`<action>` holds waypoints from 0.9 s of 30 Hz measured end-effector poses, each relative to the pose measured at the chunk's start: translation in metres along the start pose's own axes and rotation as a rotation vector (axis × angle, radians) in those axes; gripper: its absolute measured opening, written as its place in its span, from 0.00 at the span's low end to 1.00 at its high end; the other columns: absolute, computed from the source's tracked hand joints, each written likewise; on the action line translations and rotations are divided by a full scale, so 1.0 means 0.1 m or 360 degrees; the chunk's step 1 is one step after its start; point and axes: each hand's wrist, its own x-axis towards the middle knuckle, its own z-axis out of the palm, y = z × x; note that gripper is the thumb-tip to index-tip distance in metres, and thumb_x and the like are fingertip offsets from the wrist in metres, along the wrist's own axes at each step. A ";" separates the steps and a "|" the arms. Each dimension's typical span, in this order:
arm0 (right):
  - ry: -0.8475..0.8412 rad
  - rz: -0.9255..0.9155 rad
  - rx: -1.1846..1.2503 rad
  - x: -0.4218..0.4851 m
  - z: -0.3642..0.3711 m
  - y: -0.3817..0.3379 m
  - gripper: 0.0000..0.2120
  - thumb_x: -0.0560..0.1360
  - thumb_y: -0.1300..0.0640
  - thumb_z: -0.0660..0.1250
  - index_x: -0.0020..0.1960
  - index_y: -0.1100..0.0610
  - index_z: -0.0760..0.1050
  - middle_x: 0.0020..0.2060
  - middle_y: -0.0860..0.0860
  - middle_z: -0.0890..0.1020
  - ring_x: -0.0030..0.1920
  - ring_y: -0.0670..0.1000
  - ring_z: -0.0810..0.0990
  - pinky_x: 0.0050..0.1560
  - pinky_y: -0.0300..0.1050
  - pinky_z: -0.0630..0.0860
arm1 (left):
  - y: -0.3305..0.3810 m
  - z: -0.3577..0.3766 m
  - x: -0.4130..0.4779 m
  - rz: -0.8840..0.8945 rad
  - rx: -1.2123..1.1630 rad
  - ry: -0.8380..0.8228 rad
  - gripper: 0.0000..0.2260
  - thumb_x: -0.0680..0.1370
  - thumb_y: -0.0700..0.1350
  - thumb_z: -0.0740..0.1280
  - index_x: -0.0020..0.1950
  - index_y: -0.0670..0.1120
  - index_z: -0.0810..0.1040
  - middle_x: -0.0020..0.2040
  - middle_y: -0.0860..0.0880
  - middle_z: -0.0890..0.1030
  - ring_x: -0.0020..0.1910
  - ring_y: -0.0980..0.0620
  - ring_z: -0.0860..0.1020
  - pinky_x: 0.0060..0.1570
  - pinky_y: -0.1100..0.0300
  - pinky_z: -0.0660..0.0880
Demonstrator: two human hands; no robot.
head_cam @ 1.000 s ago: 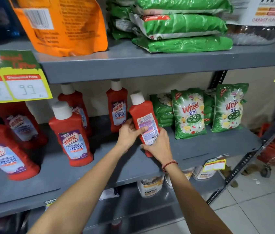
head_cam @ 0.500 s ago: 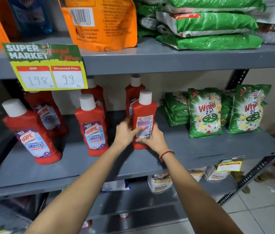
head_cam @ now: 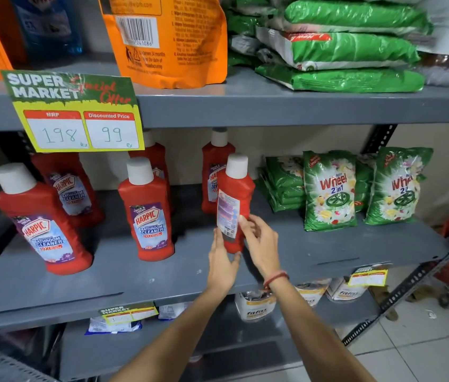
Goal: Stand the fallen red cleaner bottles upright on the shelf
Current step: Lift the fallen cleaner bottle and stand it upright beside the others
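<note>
Standing upright on the grey shelf [head_cam: 314, 255], cap up and long axis vertical, the red cleaner bottle [head_cam: 235, 199] sat just left of the green detergent packs [head_cam: 329, 190]. It looked rigid, smooth and fairly heavy, best gripped low around its body. The left hand [head_cam: 222, 261] and right hand [head_cam: 260, 244] flanked its base, fingers loosely spread, barely touching.

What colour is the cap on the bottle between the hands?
White, on the red bottle; clearest in the head view.
</note>
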 end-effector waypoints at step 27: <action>-0.0389 0.0175 0.0000 0.24 0.09 0.14 0.21 0.71 0.57 0.72 0.61 0.59 0.72 0.52 0.54 0.81 0.46 0.40 0.80 0.41 0.26 0.75 | -0.18 -0.60 0.52 -0.0098 -0.0271 -0.0611 0.25 0.70 0.35 0.72 0.66 0.38 0.69 0.59 0.44 0.78 0.56 0.51 0.78 0.60 0.58 0.74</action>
